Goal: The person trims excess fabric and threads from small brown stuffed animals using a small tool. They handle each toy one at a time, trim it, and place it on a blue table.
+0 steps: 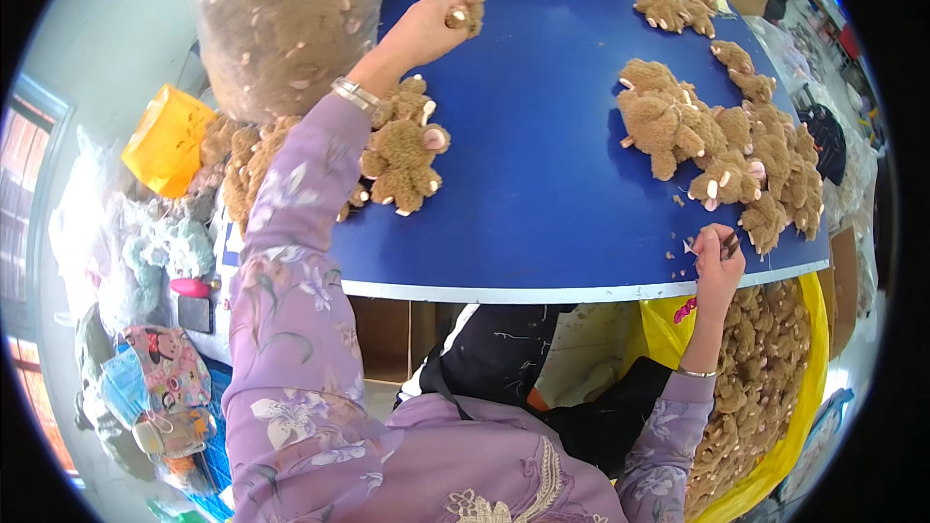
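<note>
The left fingers (451, 15) clamp one brown plush toy (473, 15); the right fingers (714, 243), one dark tool (730, 245).

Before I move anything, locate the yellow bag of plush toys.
In the head view, the yellow bag is at the lower right, below the near edge of the blue table and below the right hand.

Blue tabletop (542, 165): is leaving you a wide middle path
Right plush pile (741, 131): is blocking your right hand (717, 260) ahead
Stuffed clear bag (286, 34): is standing just left of your left hand (426, 27)
</note>
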Tool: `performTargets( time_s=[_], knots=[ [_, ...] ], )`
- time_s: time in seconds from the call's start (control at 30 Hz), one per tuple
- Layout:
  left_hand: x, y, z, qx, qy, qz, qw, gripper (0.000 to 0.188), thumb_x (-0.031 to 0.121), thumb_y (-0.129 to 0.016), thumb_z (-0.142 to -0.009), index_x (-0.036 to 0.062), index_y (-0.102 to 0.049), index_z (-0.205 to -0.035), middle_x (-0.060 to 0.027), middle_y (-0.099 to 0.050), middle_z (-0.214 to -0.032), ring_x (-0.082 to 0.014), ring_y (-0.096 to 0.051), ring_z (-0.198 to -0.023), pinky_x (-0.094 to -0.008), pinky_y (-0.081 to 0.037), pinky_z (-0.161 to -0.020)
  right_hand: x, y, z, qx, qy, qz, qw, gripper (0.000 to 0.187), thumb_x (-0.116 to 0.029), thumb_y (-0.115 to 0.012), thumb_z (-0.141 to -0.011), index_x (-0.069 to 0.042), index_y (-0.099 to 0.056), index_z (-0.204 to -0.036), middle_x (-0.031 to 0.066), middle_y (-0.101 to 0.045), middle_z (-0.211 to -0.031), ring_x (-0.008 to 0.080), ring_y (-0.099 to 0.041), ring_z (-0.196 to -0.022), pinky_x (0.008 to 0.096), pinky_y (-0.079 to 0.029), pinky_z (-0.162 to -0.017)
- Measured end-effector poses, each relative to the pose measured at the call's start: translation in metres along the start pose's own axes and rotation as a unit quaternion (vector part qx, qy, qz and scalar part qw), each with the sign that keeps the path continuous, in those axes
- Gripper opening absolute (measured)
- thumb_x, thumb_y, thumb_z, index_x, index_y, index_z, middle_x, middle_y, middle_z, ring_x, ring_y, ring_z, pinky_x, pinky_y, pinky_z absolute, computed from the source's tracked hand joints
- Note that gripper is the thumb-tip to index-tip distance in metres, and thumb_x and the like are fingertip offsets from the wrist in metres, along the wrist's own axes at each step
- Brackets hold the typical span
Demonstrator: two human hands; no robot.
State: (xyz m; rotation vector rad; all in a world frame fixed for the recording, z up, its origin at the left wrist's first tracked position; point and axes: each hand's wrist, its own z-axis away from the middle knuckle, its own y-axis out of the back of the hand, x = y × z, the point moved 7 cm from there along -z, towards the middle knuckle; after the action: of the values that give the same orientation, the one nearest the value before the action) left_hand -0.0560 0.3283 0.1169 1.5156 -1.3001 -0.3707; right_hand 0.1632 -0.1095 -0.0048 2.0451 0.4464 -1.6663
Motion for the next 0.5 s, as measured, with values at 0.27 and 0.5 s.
performTargets(
  time_s=[0.27,0.5],
  knots=[
    [0.001,-0.005,0.153,-0.192,0.077,-0.222,0.953,0.082,0.054,-0.073,-0.067,0.0124,-0.05,-0.133,-0.0261,-0.039,-0.139,-0.0497,-0.032,-0.131,-0.0565,-0.022,-0.112,0.003,-0.013,-0.008,-0.027,0.043,0.02,0.998,0.013,-0.014,-0.054,-0.096,-0.003,-0.059,-0.09,-0.0035,-0.053,-0.071,0.0011,-0.037,-0.056,0.0177,-0.028,-0.05],
    [0.024,-0.045,0.14,-0.028,0.063,-0.025,0.997,0.036,0.016,-0.061,-0.082,0.0059,-0.055,-0.116,-0.0244,-0.056,-0.112,-0.0399,-0.057,-0.104,-0.0451,-0.049,-0.089,0.012,0.0,-0.006,-0.02,0.048,-0.02,0.998,0.014,-0.016,-0.056,-0.096,-0.003,-0.06,-0.093,-0.0028,-0.053,-0.069,-0.0001,-0.036,-0.052,0.0177,-0.023,-0.045]
  ],
)
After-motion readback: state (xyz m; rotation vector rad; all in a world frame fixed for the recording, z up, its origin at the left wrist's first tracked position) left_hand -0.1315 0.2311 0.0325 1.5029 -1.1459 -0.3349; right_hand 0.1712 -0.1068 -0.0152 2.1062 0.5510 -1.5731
